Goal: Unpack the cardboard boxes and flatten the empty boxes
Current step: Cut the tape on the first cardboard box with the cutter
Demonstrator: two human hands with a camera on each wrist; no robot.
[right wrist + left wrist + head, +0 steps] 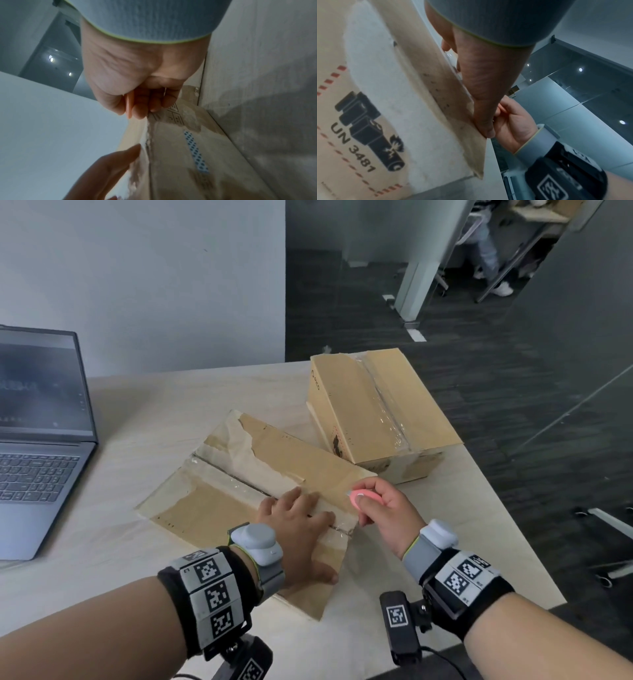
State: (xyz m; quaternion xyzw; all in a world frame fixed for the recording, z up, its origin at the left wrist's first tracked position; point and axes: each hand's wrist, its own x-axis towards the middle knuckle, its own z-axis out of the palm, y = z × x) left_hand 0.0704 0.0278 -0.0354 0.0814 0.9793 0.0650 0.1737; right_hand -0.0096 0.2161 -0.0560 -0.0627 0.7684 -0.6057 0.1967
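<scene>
Fingers [310,506] of the left hand [298,529] are lying flat, steadying the taped box [260,474]; right hand [383,508] is pinching a pink cutter [358,497]. Stiff, light-looking cardboard: holding beside its seam seems best.

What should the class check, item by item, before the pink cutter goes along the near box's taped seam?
1. Left hand flat on near box, steadying it: ok.
2. Right hand grips pink cutter: ok.
3. Blade exposed: cannot tell.
4. Left fingers clear of the seam: not ok, they lie across it.
5. Far box still taped: ok, waits.
6. Laptop clear of the boxes: ok.
</scene>
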